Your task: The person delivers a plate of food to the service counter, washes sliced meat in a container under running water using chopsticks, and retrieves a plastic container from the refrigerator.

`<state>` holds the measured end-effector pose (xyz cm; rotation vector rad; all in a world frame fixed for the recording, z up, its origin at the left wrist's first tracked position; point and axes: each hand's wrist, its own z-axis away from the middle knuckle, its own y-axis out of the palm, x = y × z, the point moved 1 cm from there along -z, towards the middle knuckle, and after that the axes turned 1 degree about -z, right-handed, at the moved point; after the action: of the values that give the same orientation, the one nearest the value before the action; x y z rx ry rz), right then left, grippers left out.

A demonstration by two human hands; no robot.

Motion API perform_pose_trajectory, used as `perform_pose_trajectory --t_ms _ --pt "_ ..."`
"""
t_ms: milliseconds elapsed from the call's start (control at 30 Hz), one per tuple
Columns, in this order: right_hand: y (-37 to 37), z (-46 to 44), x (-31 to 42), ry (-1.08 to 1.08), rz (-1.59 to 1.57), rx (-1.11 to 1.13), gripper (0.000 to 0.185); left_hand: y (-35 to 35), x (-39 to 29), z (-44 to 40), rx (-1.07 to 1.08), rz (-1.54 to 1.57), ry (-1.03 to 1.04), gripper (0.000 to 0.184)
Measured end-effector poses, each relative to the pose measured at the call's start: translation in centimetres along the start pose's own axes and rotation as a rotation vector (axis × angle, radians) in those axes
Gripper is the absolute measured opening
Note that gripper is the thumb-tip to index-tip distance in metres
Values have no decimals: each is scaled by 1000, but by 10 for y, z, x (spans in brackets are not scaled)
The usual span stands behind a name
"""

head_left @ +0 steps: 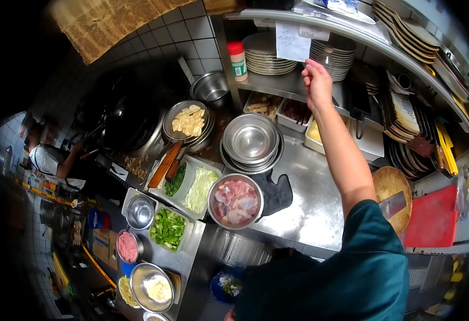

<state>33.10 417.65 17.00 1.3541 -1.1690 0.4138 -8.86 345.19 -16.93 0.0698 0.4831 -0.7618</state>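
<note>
My right hand [318, 80] is raised to the shelf at the upper right. Its thumb and fingers are pinched at the lower corner of a white paper slip [292, 41] with handwriting, which hangs from the shelf edge. Behind the slip are stacked plates [269, 53], with a clear bottle [326, 56] close to the hand. Only a sliver of my left hand [229, 316] shows at the bottom edge, its fingers hidden.
A bowl of raw meat [235, 201] sits beside a black cloth [275, 193] and stacked metal bowls [250, 138]. Cut vegetables [168, 229] fill tubs at left. A cleaver [392, 205] lies on a round board [387, 179]. Another person [47, 160] stands far left by woks.
</note>
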Motion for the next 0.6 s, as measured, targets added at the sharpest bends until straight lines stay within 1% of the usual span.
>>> perform_pose_trajectory --t_ms 300,433,467,500,567,600 --pt "1 6 -10 16 1 -19 24 -8 8 1 -5 55 -4 15" --pt "0 6 -15 7 4 -12 23 -17 13 2 -7 129 34 15" --pt "6 14 -12 -5 45 -67 24 -20 19 4 -12 173 60 15" --pt "11 21 -12 10 47 -10 28 -17 25 7 -16 208 92 15" --pt "13 33 -24 -105 255 102 36 -17 34 9 -39 255 173 15" --pt "8 30 -35 -21 224 107 38 -15 31 17 -33 188 197 15"
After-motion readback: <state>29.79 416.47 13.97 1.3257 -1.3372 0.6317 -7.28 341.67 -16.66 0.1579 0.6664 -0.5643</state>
